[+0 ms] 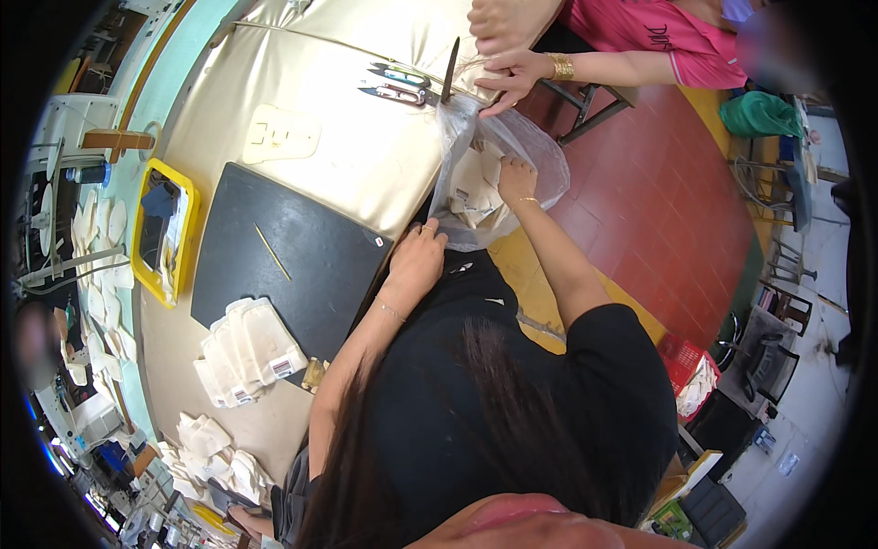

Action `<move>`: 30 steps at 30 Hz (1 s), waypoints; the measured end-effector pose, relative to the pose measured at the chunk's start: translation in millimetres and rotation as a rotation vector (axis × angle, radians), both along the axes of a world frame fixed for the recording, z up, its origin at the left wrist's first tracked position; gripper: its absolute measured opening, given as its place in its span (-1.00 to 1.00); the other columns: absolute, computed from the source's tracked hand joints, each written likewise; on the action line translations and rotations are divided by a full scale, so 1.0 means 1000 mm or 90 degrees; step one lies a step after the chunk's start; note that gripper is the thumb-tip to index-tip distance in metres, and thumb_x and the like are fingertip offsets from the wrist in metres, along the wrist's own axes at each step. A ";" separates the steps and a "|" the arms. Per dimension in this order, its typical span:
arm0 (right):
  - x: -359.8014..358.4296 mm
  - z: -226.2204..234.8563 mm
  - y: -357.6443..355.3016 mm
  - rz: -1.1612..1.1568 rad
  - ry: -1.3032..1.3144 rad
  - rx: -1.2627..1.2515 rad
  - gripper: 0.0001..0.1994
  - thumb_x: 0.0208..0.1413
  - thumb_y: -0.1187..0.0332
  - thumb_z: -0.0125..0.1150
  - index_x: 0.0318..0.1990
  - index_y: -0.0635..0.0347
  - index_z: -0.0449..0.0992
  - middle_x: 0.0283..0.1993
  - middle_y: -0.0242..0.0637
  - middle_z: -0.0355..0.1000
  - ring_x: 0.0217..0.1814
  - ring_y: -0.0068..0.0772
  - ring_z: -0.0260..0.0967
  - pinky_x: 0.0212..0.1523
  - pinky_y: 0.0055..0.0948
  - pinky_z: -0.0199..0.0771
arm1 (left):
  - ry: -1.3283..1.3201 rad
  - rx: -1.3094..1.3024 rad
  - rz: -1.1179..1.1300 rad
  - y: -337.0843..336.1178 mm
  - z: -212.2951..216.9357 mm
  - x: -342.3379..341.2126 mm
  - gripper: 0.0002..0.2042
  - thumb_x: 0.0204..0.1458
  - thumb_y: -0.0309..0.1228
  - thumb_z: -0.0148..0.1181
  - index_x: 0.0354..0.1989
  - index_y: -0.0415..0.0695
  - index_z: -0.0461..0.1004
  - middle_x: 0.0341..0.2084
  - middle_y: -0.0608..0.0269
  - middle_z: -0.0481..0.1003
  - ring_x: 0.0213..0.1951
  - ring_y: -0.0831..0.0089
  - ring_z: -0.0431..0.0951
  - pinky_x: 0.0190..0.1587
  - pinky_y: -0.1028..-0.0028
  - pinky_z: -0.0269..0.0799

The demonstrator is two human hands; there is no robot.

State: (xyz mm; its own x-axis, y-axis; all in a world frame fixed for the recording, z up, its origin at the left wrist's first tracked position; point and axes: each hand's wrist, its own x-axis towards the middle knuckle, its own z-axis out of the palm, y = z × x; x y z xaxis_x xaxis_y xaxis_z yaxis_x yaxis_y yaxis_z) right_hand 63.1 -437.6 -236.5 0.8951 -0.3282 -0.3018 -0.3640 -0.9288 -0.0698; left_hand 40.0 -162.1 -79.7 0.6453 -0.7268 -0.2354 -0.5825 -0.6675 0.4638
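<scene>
my right hand (517, 174) is buried in the clear bag (540, 151), grip closed on cream pieces (471, 188); left hand (416, 261) pinches its edge; if that slips, i'd say they spill.

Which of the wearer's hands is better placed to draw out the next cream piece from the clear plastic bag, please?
Right. The right hand is already inside the clear plastic bag on the cream pieces; the left hand grips the bag's lower edge.

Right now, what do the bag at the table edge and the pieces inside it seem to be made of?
The bag looks like thin clear plastic film: it is see-through, glossy and crumpled. The pieces inside it, which the right hand reaches into, look like cream fabric, matte and soft-edged, though stiff paper cannot be excluded. The left hand holds the bag's lower edge.
</scene>
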 end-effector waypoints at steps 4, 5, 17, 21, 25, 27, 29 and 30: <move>-0.025 0.032 0.016 -0.059 -0.066 0.135 -0.58 0.15 0.46 0.03 0.20 0.16 0.37 0.10 -0.01 0.42 0.07 0.05 0.46 0.08 -0.02 0.48 | 0.038 -0.040 0.048 0.001 -0.004 -0.001 -0.84 0.04 -0.52 0.15 -0.21 -0.28 0.49 0.11 -0.12 0.40 0.05 -0.02 0.49 0.12 0.17 0.45; -0.033 0.037 0.023 -0.034 -0.060 0.126 -0.58 0.16 0.44 0.06 0.21 0.16 0.37 0.11 -0.03 0.41 0.08 0.05 0.44 0.08 -0.01 0.48 | 0.036 -0.049 0.048 0.001 -0.004 -0.001 -0.84 0.04 -0.52 0.15 -0.21 -0.28 0.49 0.12 -0.13 0.40 0.06 -0.02 0.49 0.12 0.16 0.44; -0.067 0.000 0.081 0.036 -0.099 0.268 -0.47 0.15 0.20 0.20 0.29 0.07 0.36 0.38 0.08 0.16 0.26 0.36 0.24 0.26 0.04 0.34 | 0.031 -0.053 0.045 0.005 -0.007 0.000 -0.85 0.04 -0.54 0.13 -0.22 -0.29 0.48 0.13 -0.12 0.40 -0.02 -0.08 0.53 0.06 0.13 0.47; -0.057 -0.015 0.072 -0.069 -0.111 0.311 -0.55 0.15 0.19 0.22 0.19 0.01 0.40 0.41 0.19 0.10 0.28 0.42 0.21 0.26 0.09 0.33 | 0.019 -0.057 0.050 0.005 -0.008 -0.002 -0.86 0.04 -0.55 0.13 -0.23 -0.29 0.48 0.14 -0.09 0.40 -0.03 -0.06 0.54 0.05 0.13 0.48; -0.047 -0.011 0.069 -0.171 -0.065 0.321 -0.52 0.08 0.16 0.33 0.14 0.05 0.38 0.41 0.22 0.08 0.29 0.43 0.22 0.25 0.12 0.32 | 0.011 -0.059 0.061 0.004 -0.009 -0.005 -0.86 0.03 -0.55 0.13 -0.23 -0.27 0.48 0.15 -0.06 0.39 -0.04 -0.04 0.55 0.05 0.14 0.48; -0.042 -0.006 0.068 -0.216 -0.041 0.340 -0.44 0.03 0.14 0.39 0.16 0.05 0.35 0.42 0.21 0.07 0.31 0.43 0.21 0.25 0.13 0.31 | 0.011 -0.055 0.063 0.004 -0.009 -0.007 -0.85 0.03 -0.54 0.14 -0.21 -0.27 0.48 0.17 -0.05 0.38 -0.05 -0.03 0.55 0.04 0.14 0.49; -0.039 -0.002 0.067 -0.261 -0.032 0.330 -0.37 -0.02 0.13 0.45 0.18 0.08 0.33 0.40 0.21 0.11 0.29 0.40 0.24 0.25 0.12 0.32 | 0.010 -0.052 0.065 0.004 -0.009 -0.009 -0.83 0.02 -0.54 0.15 -0.19 -0.26 0.48 0.19 -0.03 0.36 -0.06 -0.03 0.55 0.03 0.13 0.49; -0.038 0.001 0.064 -0.283 -0.038 0.312 -0.34 -0.05 0.14 0.47 0.19 0.10 0.31 0.37 0.21 0.17 0.28 0.37 0.28 0.24 0.09 0.33 | 0.013 -0.046 0.067 0.005 -0.009 -0.010 -0.82 0.02 -0.54 0.15 -0.19 -0.26 0.47 0.20 -0.03 0.36 -0.07 -0.03 0.56 0.02 0.13 0.50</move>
